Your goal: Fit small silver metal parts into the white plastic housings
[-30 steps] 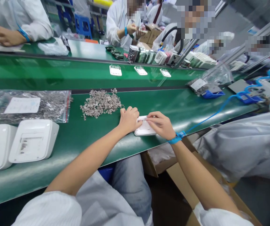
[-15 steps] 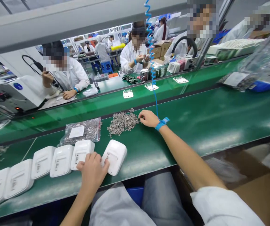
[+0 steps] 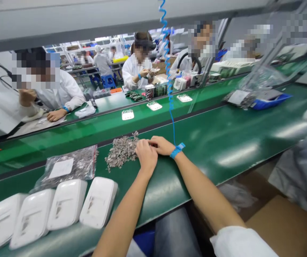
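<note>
My left hand (image 3: 146, 157) is at the right edge of a heap of small metal parts (image 3: 122, 151), fingers bent together and pointing down. Beside it, touching or nearly so, is my right hand (image 3: 162, 145), its fingers curled in a pinch and partly hidden behind the left. Whatever lies between the fingertips is too small or hidden to make out. A blue wrist strap (image 3: 177, 150) with a coiled cord circles my right wrist. Nearer me on the left, a white plastic housing (image 3: 98, 202) stands at the end of a row of similar housings (image 3: 67, 204).
A clear bag of metal parts (image 3: 69, 166) lies behind the housings. Flat white pieces (image 3: 154, 106) rest on the green conveyor (image 3: 100, 125) beyond. At the right are a blue tray (image 3: 271, 101) and another bag (image 3: 240, 98). Co-workers sit across the line.
My left hand has left the end housing and come up beside my right hand at the heap. That housing now stands against the row. The camera view has shifted to the right.
</note>
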### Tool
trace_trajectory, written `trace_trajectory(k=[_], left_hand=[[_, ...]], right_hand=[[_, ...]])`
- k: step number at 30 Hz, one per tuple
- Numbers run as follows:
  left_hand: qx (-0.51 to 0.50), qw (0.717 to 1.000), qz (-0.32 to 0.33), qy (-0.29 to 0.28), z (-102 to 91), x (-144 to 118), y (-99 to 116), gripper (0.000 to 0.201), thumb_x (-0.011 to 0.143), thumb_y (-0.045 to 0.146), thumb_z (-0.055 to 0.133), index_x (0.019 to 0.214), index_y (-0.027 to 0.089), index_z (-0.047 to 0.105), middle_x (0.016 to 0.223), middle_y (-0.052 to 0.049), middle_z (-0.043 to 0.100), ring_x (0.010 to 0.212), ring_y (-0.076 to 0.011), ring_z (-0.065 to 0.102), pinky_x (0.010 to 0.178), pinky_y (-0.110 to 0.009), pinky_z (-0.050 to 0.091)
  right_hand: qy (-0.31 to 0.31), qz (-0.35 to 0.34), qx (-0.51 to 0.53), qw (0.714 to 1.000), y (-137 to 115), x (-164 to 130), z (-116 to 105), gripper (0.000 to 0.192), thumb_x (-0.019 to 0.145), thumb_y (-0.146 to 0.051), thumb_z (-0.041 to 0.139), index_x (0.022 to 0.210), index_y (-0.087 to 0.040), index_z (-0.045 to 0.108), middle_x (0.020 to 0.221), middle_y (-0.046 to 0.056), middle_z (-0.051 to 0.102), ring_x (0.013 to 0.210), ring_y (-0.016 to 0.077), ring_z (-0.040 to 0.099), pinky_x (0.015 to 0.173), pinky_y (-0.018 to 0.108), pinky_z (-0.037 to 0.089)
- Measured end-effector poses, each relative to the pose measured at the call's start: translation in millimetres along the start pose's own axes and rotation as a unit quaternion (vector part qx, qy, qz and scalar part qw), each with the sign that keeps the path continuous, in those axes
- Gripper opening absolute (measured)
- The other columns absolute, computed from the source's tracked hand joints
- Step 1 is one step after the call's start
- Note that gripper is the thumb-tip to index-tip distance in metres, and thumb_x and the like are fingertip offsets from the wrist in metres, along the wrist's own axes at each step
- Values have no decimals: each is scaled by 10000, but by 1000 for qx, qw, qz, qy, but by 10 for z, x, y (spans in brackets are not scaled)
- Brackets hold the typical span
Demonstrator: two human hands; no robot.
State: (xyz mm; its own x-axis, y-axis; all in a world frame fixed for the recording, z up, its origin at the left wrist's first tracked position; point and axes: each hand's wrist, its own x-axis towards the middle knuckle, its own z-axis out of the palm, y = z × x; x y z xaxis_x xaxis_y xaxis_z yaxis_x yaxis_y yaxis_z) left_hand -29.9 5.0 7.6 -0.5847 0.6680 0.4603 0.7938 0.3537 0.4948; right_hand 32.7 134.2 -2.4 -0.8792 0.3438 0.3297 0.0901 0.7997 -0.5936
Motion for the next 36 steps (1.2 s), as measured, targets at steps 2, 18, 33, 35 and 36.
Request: trace_trajectory(k=[2,18,33,35,36], left_hand=[[10,1000,17,3,182,102,-64,331,850,120,496,1165,170,586,1221,-137,631,1171,-300,524,927,-430,382],[-23,998,45,40,202,115,-207,254,1012,300,440,1054,235,682,1018,-83,753,1048,-245,590,869,-444,263],[-125,985,24,118,175,162,-186,156,941,351,598,924,263,725,996,-33,759,1033,-234,601,944,-423,268],[-139,981,37,132,173,167,-193,152,939,352,606,906,268,729,982,-26,761,1028,-234,604,959,-422,269],[-144,979,42,137,172,169,-196,148,937,348,611,898,270,730,975,-22,763,1022,-232,607,964,-422,269]], right_hand=[[14,3,18,1000,16,5,-55,111,726,-67,554,697,-174,548,713,-6,546,686,130,486,670,246,373],[131,69,283,948,89,-3,-40,137,741,-218,628,860,-192,565,733,-19,621,685,131,615,661,262,497],[186,56,228,954,-46,-77,-253,144,851,-302,675,929,-183,695,821,21,708,648,132,615,626,274,511],[201,17,145,969,-74,-90,-270,99,892,-260,630,896,-184,693,838,30,712,683,142,621,674,286,512],[206,-8,94,974,-89,-96,-275,106,914,-235,597,889,-185,688,860,38,715,731,152,632,713,293,513]])
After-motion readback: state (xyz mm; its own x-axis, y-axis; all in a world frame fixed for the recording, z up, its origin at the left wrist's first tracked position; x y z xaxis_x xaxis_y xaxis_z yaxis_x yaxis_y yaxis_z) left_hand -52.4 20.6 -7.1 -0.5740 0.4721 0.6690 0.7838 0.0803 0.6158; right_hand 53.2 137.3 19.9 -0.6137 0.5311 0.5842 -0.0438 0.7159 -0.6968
